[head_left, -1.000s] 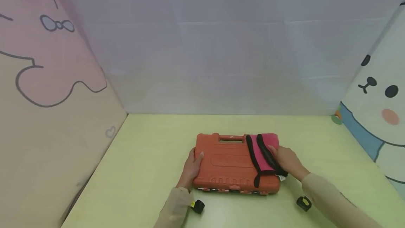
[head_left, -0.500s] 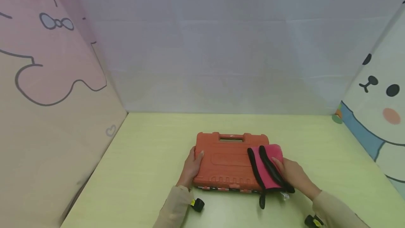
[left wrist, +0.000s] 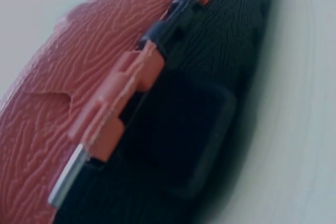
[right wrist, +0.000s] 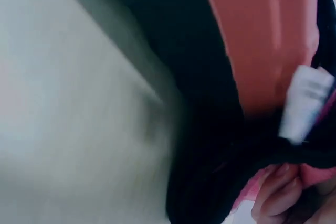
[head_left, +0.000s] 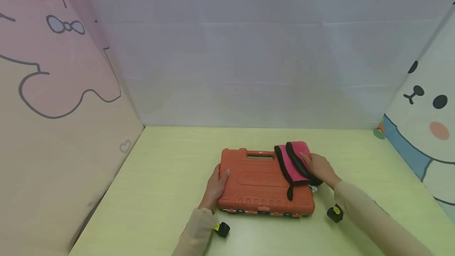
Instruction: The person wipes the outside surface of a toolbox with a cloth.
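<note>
A flat orange plastic case (head_left: 256,187) with a carry handle along its far side lies on the table. My left hand (head_left: 214,185) holds its left edge, thumb on top. In the left wrist view, the orange upper half (left wrist: 105,61) meets a black lower half along a hinge with a metal pin (left wrist: 68,174). My right hand (head_left: 321,171) grips a folded pink cloth (head_left: 290,165) with black edging and a hanging loop, over the case's far right corner. The right wrist view shows curled fingers (right wrist: 281,195) under the cloth's black edge, beside a white tag (right wrist: 307,100).
The pale yellow table (head_left: 170,177) meets a white sheet wall (head_left: 227,70) at the back. Printed panels with cartoon animals stand on the left (head_left: 67,149) and right (head_left: 423,129). Small black devices hang by both wrists.
My right hand slid the pink cloth toward me over the case's near right corner, then back away to its far right corner. My left hand and the case stayed put.
</note>
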The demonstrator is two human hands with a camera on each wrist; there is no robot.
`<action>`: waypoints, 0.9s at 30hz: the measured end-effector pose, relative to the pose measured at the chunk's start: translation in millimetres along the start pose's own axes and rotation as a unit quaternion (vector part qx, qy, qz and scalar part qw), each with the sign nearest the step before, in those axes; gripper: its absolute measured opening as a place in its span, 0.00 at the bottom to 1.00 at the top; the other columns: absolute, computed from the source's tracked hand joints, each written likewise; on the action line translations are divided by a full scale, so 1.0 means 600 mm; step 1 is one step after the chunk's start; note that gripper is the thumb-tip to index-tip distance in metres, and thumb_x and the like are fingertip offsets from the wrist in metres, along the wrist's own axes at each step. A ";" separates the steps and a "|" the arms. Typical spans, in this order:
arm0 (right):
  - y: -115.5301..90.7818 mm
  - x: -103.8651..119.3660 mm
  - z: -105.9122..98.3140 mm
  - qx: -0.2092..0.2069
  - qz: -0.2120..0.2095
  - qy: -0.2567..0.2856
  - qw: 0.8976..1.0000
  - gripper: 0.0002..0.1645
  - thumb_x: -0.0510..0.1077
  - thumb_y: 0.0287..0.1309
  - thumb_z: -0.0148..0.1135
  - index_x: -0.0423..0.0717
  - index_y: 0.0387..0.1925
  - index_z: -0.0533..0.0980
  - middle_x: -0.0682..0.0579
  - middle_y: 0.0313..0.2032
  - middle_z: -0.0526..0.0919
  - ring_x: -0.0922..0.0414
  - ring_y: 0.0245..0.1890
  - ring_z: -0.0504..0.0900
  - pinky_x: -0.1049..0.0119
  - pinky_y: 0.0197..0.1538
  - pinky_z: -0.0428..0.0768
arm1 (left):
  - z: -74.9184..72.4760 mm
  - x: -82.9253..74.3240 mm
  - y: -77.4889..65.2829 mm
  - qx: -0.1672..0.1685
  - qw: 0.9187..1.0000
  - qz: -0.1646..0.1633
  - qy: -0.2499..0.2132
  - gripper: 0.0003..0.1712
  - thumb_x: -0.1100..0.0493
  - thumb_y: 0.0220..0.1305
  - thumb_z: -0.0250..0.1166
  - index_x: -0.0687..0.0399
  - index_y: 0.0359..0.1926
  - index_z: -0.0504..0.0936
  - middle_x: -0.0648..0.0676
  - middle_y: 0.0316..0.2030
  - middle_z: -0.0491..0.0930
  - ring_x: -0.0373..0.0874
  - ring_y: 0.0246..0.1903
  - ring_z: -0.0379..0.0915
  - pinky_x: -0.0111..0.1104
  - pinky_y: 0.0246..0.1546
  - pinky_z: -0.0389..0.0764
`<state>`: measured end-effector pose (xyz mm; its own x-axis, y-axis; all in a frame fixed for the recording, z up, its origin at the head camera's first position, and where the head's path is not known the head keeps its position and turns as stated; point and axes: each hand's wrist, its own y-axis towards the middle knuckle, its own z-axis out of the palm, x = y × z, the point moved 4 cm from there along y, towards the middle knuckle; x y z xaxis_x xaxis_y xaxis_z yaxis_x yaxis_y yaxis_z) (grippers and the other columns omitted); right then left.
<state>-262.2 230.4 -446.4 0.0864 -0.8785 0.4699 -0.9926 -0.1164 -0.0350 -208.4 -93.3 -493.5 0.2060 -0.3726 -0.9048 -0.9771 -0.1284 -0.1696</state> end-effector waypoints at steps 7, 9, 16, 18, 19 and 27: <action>-0.009 -0.001 0.005 0.001 0.016 -0.001 1.000 0.31 0.58 0.68 0.36 0.43 0.15 0.62 0.53 0.15 0.63 0.57 0.17 0.65 0.66 0.25 0.63 | 0.003 0.008 -0.002 0.011 1.000 -0.003 -0.012 0.35 0.45 0.68 0.48 0.59 0.68 0.54 0.66 0.63 0.63 0.59 0.60 0.62 0.53 0.58 0.63; -0.022 0.000 0.006 -0.003 0.016 -0.002 1.000 0.31 0.59 0.68 0.36 0.44 0.16 0.62 0.53 0.15 0.63 0.57 0.18 0.65 0.66 0.24 0.63 | 0.002 0.006 -0.002 0.008 1.000 0.003 -0.010 0.35 0.45 0.68 0.48 0.60 0.68 0.54 0.67 0.63 0.62 0.60 0.61 0.60 0.54 0.59 0.62; -0.083 0.007 0.010 -0.008 0.019 -0.003 1.000 0.29 0.58 0.68 0.39 0.42 0.18 0.62 0.53 0.15 0.63 0.58 0.17 0.64 0.67 0.23 0.62 | 0.001 0.003 -0.001 0.009 1.000 0.005 -0.020 0.35 0.46 0.68 0.48 0.61 0.68 0.53 0.67 0.63 0.62 0.61 0.61 0.60 0.54 0.58 0.62; -0.100 0.010 0.011 -0.008 0.021 -0.003 1.000 0.28 0.57 0.68 0.39 0.42 0.18 0.63 0.52 0.15 0.63 0.58 0.17 0.64 0.67 0.22 0.62 | 0.002 0.002 -0.001 0.012 1.000 0.005 -0.023 0.35 0.46 0.69 0.48 0.61 0.69 0.53 0.66 0.63 0.62 0.61 0.62 0.60 0.54 0.58 0.63; -0.108 0.010 0.012 -0.007 0.025 -0.003 1.000 0.28 0.57 0.68 0.39 0.42 0.19 0.63 0.52 0.15 0.62 0.58 0.17 0.64 0.67 0.22 0.62 | 0.002 0.002 -0.001 0.012 1.000 0.006 -0.023 0.35 0.46 0.69 0.48 0.61 0.68 0.53 0.67 0.63 0.62 0.61 0.62 0.60 0.54 0.58 0.63; -0.133 0.012 0.017 -0.002 0.042 -0.025 0.999 0.28 0.59 0.67 0.41 0.44 0.19 0.62 0.53 0.14 0.62 0.58 0.16 0.64 0.67 0.19 0.60 | 0.003 0.003 -0.002 0.009 1.000 -0.003 -0.025 0.35 0.46 0.68 0.48 0.60 0.68 0.53 0.66 0.63 0.62 0.61 0.62 0.59 0.54 0.58 0.63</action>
<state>-181.4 228.6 -449.4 0.0074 -0.9075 0.4201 -0.9968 -0.0401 -0.0690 -207.0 -92.3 -495.4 0.2103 -0.3262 -0.9216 -0.9766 -0.1144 -0.1824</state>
